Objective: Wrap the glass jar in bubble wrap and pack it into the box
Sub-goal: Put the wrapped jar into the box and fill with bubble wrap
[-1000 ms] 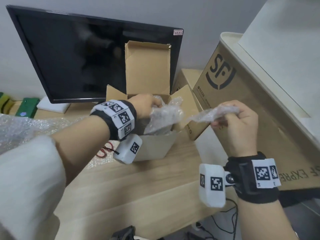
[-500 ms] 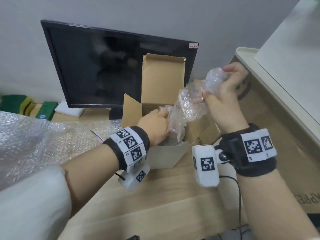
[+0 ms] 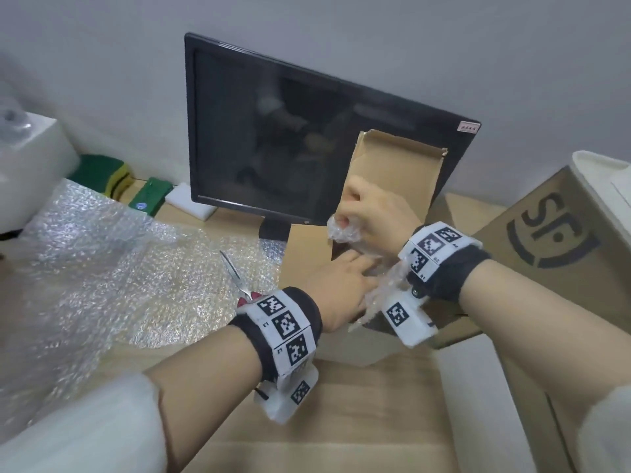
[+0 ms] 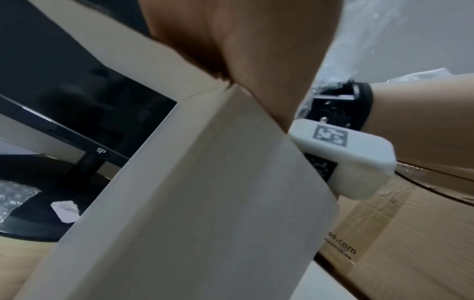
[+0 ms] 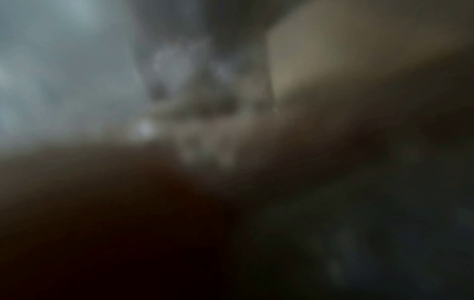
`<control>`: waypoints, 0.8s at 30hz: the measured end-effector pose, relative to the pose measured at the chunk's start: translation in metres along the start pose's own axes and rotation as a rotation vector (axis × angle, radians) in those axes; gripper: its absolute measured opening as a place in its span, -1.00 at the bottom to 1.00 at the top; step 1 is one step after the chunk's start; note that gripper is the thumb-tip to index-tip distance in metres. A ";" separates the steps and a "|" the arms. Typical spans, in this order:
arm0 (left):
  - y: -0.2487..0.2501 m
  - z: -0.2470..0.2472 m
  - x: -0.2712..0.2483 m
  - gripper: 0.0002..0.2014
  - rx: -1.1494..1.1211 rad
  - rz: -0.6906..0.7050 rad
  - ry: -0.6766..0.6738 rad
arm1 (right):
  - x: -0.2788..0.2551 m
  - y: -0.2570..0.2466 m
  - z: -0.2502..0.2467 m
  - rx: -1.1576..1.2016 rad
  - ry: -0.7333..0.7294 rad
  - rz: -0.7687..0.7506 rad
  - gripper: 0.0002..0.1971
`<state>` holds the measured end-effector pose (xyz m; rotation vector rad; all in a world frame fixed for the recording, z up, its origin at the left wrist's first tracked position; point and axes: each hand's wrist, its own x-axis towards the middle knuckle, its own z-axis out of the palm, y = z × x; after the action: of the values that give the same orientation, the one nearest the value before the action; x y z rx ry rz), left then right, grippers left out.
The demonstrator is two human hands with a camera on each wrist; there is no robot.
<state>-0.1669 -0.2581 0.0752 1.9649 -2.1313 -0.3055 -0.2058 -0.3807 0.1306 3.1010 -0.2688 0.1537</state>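
Over the box (image 3: 309, 249), the right hand (image 3: 374, 211) pinches a wad of bubble wrap (image 3: 341, 230); the left hand (image 3: 341, 285) reaches inside — its fingers hidden, so I cannot tell their pose. The jar is unseen, presumably inside. Loose wrap could spring open — exposing glass.

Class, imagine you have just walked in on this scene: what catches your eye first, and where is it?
First, the two hands at the open cardboard box in the middle: the right hand grips crumpled bubble wrap over the opening, and the left hand reaches in below it. Behind stands a dark monitor. To the left a bubble wrap sheet lies spread out, with scissors on it.
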 end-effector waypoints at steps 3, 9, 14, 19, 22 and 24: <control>-0.002 0.003 0.000 -0.64 -0.017 0.005 0.036 | 0.002 0.001 0.012 0.106 -0.123 0.005 -0.90; -0.001 0.006 -0.001 -0.72 -0.095 0.002 0.102 | -0.007 0.011 0.002 0.401 -0.492 0.126 -0.66; -0.005 0.006 -0.001 -0.64 -0.084 -0.014 0.044 | -0.001 -0.001 0.016 0.437 -0.729 0.239 -0.43; -0.007 0.011 0.001 -0.48 -0.086 0.026 0.051 | 0.000 0.004 0.005 0.444 -0.693 0.182 -0.50; -0.005 0.012 0.001 -0.59 -0.090 0.024 0.095 | -0.014 0.024 -0.014 0.447 -0.432 0.168 -0.76; -0.005 0.011 0.000 -0.67 -0.077 0.013 0.074 | -0.024 0.034 -0.023 0.441 -0.330 0.172 -0.72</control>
<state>-0.1656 -0.2582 0.0637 1.8893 -2.0549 -0.3025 -0.2375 -0.4097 0.1515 3.5248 -0.5839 -0.3499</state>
